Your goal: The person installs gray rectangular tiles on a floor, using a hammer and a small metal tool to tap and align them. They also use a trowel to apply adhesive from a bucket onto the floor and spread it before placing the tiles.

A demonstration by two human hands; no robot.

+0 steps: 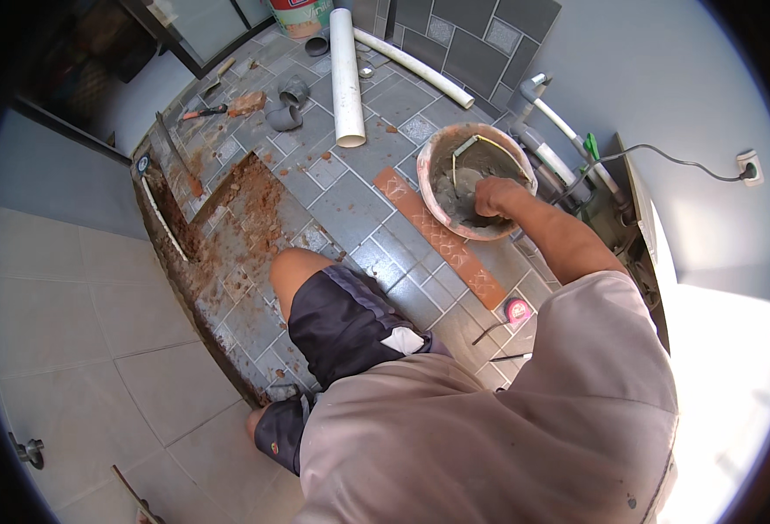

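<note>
My right hand is closed and reaches into a bucket of wet grey mortar. Its fingers wrap round something I cannot make out; a pale, rounded patch shows in the mortar beside them. The bucket's wire handle with its grey grip lies across the far side of the opening. Against the bucket's near left side runs a long terracotta-coloured strip of tile. Closer to my body sits a pink tape measure. My left hand is out of view.
A broken-open trench with reddish soil and rubble crosses the floor at left. White pipes, grey elbow fittings, a brick piece and a paint bucket stand or lie farther off. A cable crosses to a wall socket.
</note>
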